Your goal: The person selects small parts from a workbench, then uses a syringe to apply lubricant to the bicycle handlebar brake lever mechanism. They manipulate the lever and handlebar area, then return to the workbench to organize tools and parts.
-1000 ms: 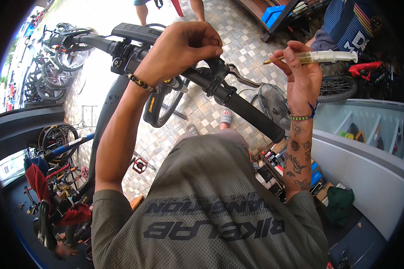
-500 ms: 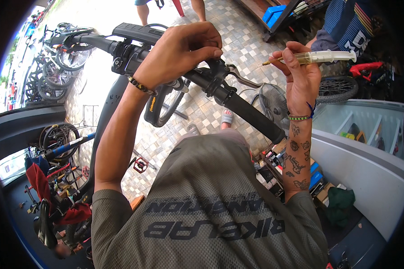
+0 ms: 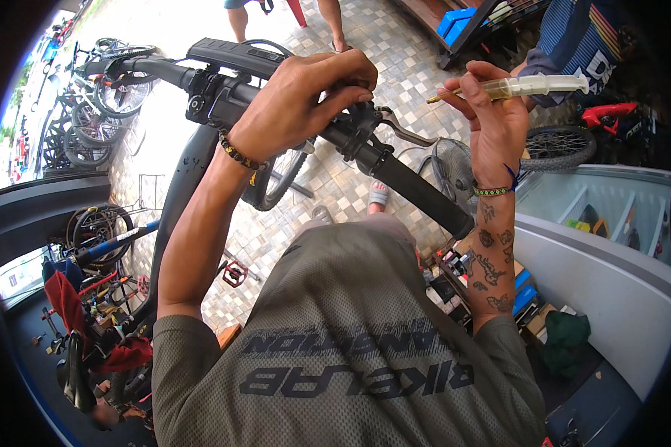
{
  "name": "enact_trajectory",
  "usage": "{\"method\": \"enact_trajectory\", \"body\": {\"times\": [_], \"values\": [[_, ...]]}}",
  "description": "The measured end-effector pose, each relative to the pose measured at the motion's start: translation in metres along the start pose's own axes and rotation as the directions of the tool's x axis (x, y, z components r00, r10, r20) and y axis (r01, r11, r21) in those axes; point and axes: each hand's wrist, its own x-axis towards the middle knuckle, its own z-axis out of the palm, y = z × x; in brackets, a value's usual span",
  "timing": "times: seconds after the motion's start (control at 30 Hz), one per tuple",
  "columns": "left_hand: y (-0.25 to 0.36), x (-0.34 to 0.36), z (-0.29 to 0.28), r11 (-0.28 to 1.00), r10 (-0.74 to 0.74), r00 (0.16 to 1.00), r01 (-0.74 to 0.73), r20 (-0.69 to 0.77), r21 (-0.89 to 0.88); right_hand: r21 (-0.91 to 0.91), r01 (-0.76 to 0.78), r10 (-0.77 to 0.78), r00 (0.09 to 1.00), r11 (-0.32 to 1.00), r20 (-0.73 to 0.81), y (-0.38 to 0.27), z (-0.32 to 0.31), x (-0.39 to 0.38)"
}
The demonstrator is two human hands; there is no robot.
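A black bicycle handlebar [image 3: 339, 141] runs across in front of me, with a black rubber grip [image 3: 425, 192] at its right end. My left hand [image 3: 298, 93] reaches over the bar beside the body of the brake lever [image 3: 408, 135]. Its thumb and fingers are pressed together there; what they pinch, if anything, is hidden. Raised to the right of the bar, my right hand [image 3: 497, 130] is closed around a clear syringe [image 3: 537, 87] holding yellowish liquid. The syringe lies nearly level, its thin brass-coloured tip pointing left toward the brake lever, apart from it.
A fan [image 3: 455, 171] stands beyond the grip. To the right is a glass-topped case [image 3: 596, 201]; a person in a dark blue garment [image 3: 574, 45] is at upper right. Another person's legs [image 3: 332, 22] show at the top. Several bicycles [image 3: 97, 112] stand at left.
My left hand has shifted slightly right along the bar, over the brake lever body. My right hand and the syringe have moved a little to the left.
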Motion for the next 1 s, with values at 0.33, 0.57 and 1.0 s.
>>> {"method": "enact_trajectory", "body": {"times": [0.33,0.57,1.0], "values": [[0.001,-0.002,0.004,0.997,0.022,0.999,-0.025,0.040,0.072,0.046,-0.023,0.023,1.000,0.999,0.005,0.002,0.002,0.003],[0.003,-0.005,0.006,0.997,-0.008,0.998,0.004,0.062,0.075,0.025,-0.017,0.017,1.000,1.000,0.009,0.002,0.005,0.003],[0.008,-0.012,0.004,0.999,-0.033,0.993,0.032,0.117,0.007,-0.022,-0.017,0.018,0.999,1.000,0.037,0.003,0.006,0.004]]}}
